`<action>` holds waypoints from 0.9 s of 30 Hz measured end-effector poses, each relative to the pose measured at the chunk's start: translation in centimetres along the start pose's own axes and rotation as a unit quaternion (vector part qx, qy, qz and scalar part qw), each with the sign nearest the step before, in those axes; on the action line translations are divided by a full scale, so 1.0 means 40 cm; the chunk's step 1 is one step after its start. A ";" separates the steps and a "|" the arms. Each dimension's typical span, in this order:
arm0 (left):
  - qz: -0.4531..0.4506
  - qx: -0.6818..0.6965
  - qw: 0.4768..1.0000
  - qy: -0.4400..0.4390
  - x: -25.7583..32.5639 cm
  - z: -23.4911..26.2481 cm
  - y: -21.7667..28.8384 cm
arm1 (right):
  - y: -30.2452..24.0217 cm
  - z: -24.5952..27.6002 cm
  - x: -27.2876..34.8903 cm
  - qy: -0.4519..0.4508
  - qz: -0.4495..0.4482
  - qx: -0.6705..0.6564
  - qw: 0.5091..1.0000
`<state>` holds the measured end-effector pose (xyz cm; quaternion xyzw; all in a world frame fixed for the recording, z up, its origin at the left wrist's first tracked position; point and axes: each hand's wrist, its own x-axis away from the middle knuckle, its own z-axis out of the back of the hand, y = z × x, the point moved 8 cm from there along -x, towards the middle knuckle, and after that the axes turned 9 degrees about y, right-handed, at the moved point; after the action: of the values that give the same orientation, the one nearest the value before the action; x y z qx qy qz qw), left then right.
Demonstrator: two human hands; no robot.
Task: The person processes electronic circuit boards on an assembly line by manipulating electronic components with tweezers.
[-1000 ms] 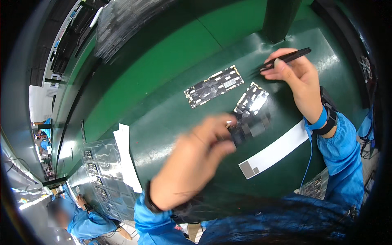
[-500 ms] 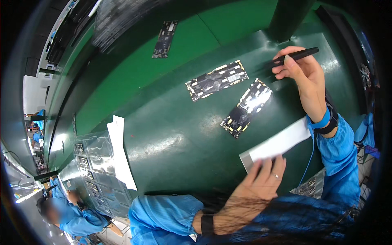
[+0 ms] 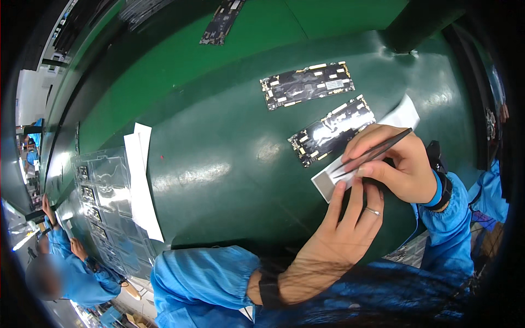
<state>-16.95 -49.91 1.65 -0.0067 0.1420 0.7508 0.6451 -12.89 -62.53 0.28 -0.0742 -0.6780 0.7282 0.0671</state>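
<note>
My right hand [image 3: 402,164] pinches a pair of dark tweezers [image 3: 385,145], whose tips reach down to a white strip of sheet [image 3: 355,174] with a grey end. At the strip's near edge, the fingers of my left hand [image 3: 342,235] grip it; that thumb is hidden. Beyond my right hand, the strip's far end curves upward. Just past the strip lies a long black circuit board [image 3: 331,128] with a glossy, glaring film. A second circuit board [image 3: 309,85] lies behind it, nearly level. Whether the tweezer tips grip anything is too blurred to tell.
Another circuit board [image 3: 221,22] lies at the far edge of the green table [image 3: 219,131]. On the left are a folded white sheet [image 3: 143,191] and a clear compartment tray [image 3: 112,188] with small boards. A dark post [image 3: 421,24] stands back right. A co-worker [image 3: 82,268] sits left.
My right hand has brought the tweezers down and nearer to the strip. With my left fingers at its edge, the strip has shifted closer to the near circuit board. The whole view has shifted too.
</note>
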 end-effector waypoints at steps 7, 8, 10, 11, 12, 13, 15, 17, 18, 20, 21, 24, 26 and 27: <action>-0.040 0.049 0.998 -0.003 0.041 0.010 -0.012 | 0.005 0.005 -0.005 -0.025 0.031 0.138 0.990; -0.040 0.054 0.998 -0.002 0.041 0.012 -0.012 | 0.006 0.006 -0.006 -0.031 0.034 0.135 0.990; -0.052 0.038 0.998 -0.023 0.040 0.006 -0.008 | 0.011 0.009 -0.006 -0.036 0.032 0.136 0.990; -0.049 0.041 0.998 -0.024 0.039 0.006 -0.012 | 0.013 0.003 -0.006 -0.043 0.048 0.131 0.989; -0.055 0.026 0.998 -0.027 0.037 0.006 -0.014 | 0.013 -0.002 -0.007 -0.049 0.065 0.126 0.989; -0.061 0.010 0.998 -0.029 0.035 0.005 -0.015 | 0.014 -0.003 -0.011 -0.051 0.063 0.126 0.989; -0.064 0.011 0.998 -0.025 0.036 0.004 -0.017 | 0.008 -0.007 -0.012 -0.061 0.056 0.126 0.989; -0.066 0.009 0.997 -0.024 0.036 0.001 -0.017 | 0.010 -0.008 -0.013 -0.065 0.062 0.123 0.988; -0.063 0.013 0.998 -0.022 0.036 0.000 -0.019 | 0.008 -0.009 -0.012 -0.069 0.070 0.117 0.988; -0.059 0.015 0.998 -0.018 0.036 0.003 -0.022 | 0.018 0.000 -0.004 -0.039 0.011 0.059 0.997; -0.064 0.010 0.998 -0.025 0.036 0.004 -0.023 | 0.030 0.010 -0.001 -0.009 -0.048 0.001 0.999; -0.052 0.037 0.997 -0.030 0.026 0.024 -0.031 | 0.020 0.056 -0.009 0.072 -0.072 -0.053 0.993; -0.037 0.070 0.996 -0.028 0.016 0.025 -0.040 | 0.014 0.097 -0.023 0.113 -0.042 -0.028 0.992; -0.027 0.079 0.996 0.002 0.008 0.032 -0.047 | 0.017 0.118 -0.028 0.123 -0.036 -0.014 0.992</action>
<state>-14.96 -49.10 2.44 0.0391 0.2019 0.7191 0.6638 -12.75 -67.42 -0.04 -0.1399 -0.6767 0.7013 0.1754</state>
